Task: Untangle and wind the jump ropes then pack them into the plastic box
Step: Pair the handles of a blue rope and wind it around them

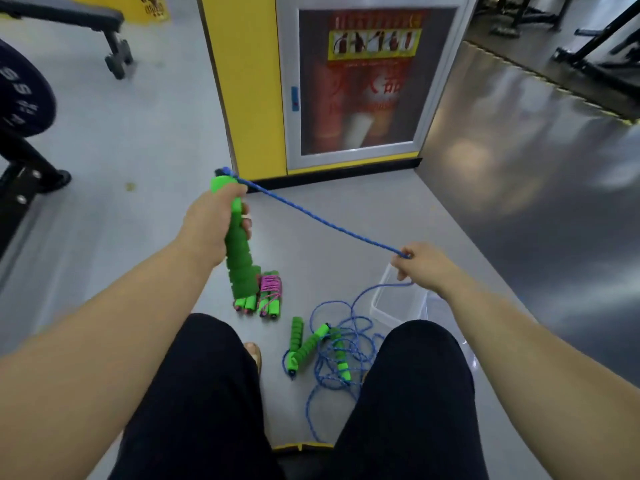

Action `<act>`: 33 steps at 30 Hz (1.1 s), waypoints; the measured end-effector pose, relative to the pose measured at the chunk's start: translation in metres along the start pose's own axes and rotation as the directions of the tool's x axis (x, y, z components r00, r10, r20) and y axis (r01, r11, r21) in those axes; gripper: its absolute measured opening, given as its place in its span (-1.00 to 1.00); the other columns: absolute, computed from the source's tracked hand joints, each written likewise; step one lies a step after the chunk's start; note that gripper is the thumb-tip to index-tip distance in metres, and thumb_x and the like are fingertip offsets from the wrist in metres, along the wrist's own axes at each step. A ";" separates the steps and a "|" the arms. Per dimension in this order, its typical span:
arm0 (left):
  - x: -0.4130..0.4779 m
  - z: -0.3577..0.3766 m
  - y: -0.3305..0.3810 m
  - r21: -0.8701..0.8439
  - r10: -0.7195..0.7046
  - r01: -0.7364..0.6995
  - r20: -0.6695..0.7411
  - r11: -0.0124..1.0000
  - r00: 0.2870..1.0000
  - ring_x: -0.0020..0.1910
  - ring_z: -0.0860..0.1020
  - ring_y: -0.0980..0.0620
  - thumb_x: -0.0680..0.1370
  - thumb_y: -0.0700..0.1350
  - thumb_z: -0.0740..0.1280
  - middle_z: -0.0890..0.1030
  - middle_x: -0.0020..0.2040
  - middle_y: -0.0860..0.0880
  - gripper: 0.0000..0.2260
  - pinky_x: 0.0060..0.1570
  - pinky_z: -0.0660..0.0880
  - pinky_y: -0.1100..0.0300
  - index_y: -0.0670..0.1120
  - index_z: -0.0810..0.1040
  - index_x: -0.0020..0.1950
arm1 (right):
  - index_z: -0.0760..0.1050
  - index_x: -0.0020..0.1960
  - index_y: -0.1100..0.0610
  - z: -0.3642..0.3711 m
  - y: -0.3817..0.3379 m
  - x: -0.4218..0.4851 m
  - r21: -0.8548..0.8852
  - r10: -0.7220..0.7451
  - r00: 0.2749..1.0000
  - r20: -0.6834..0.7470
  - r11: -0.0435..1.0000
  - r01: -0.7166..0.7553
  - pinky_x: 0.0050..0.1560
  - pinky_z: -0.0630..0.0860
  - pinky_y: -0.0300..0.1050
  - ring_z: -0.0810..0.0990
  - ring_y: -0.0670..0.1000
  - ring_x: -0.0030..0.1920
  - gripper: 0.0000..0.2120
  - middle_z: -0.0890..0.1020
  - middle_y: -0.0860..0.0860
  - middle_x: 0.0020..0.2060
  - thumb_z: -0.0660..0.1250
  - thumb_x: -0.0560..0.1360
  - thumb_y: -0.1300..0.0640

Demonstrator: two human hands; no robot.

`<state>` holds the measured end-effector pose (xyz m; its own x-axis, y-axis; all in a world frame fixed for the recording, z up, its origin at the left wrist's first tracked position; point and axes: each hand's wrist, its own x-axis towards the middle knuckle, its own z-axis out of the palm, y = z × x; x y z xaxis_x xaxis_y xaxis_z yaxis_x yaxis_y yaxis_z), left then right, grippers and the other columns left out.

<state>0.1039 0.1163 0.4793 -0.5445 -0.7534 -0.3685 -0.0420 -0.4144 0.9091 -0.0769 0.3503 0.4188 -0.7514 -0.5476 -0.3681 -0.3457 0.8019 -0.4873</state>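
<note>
My left hand (211, 225) grips a green foam jump-rope handle (239, 247), held upright above the floor. A blue rope (318, 221) runs taut from the handle's top to my right hand (420, 266), which pinches it. The rope then drops in loose loops to a tangle of blue rope (343, 344) with three green handles (306, 348) on the floor between my knees. A wound pink rope bundle (270, 294) with green handles lies on the floor under my left hand. The clear plastic box (398, 308) sits on the floor below my right hand, partly hidden by my right knee.
A yellow cabinet with a glass door (346, 88) stands straight ahead. A black weight bench (69, 19) is at the far left, with a weight plate (20, 95) nearer. A dark rubber mat (554, 168) covers the floor on the right.
</note>
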 end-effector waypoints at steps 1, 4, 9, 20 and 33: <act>0.004 -0.012 0.001 0.019 -0.035 0.037 -0.067 0.999 0.997 -0.55 0.38 0.09 0.51 -0.15 0.29 0.43 -0.35 -0.02 -0.88 -0.52 0.38 0.30 -0.08 0.41 -0.21 | 0.52 -0.10 0.18 0.008 0.016 -0.001 0.062 0.051 0.998 0.037 0.997 -0.054 -0.07 0.42 -0.12 0.54 0.07 -0.10 -0.79 0.65 0.11 -0.08 0.19 0.56 0.08; 0.006 -0.035 -0.012 0.116 -0.144 0.166 -0.178 0.979 0.973 -0.47 0.39 0.06 0.51 -0.17 0.31 0.48 -0.33 -0.04 -0.88 -0.49 0.40 0.26 -0.10 0.43 -0.21 | 0.49 -0.23 0.18 0.016 0.038 -0.008 0.313 0.109 0.993 0.050 0.942 -0.120 -0.02 0.51 -0.08 0.56 0.09 -0.14 -0.72 0.60 0.15 -0.19 0.13 0.59 0.14; -0.015 -0.014 -0.038 0.200 -0.213 0.211 -0.015 0.957 0.977 -0.47 0.43 0.08 0.49 -0.23 0.32 0.62 -0.40 -0.03 -0.91 -0.46 0.44 0.27 -0.13 0.46 -0.20 | 0.44 -0.19 0.17 0.002 -0.015 -0.007 0.616 -0.050 0.999 -0.015 0.787 0.048 -0.01 0.59 0.06 0.42 0.00 -0.37 -0.75 0.40 0.07 -0.33 0.16 0.60 0.07; -0.068 0.031 0.000 0.470 -0.178 -0.127 0.551 0.874 0.815 -0.47 0.43 0.05 0.48 -0.27 0.32 0.60 -0.24 -0.09 -0.90 -0.46 0.43 0.24 -0.14 0.50 -0.03 | 0.37 0.32 0.03 0.070 -0.066 -0.024 0.459 -0.495 0.857 0.143 0.801 0.385 0.25 0.33 -0.17 0.47 -0.12 0.17 -0.52 0.54 -0.10 0.13 0.41 0.45 0.10; -0.072 0.004 0.028 0.379 -0.187 -0.216 0.783 0.900 0.593 -0.54 0.38 0.06 0.28 -0.12 0.39 0.56 -0.28 -0.12 -0.60 -0.54 0.38 0.26 -0.05 0.58 0.12 | 0.51 0.15 0.03 0.073 -0.089 -0.029 0.399 -0.517 0.770 0.375 0.839 0.369 0.30 0.35 -0.16 0.54 -0.12 0.14 -0.71 0.62 -0.04 0.10 0.33 0.49 -0.06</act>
<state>0.1388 0.1615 0.5319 -0.9711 0.0303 -0.2369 -0.2374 -0.0170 0.9713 0.0164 0.2770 0.4152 -0.1889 -0.9254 -0.3284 -0.3432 0.3756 -0.8609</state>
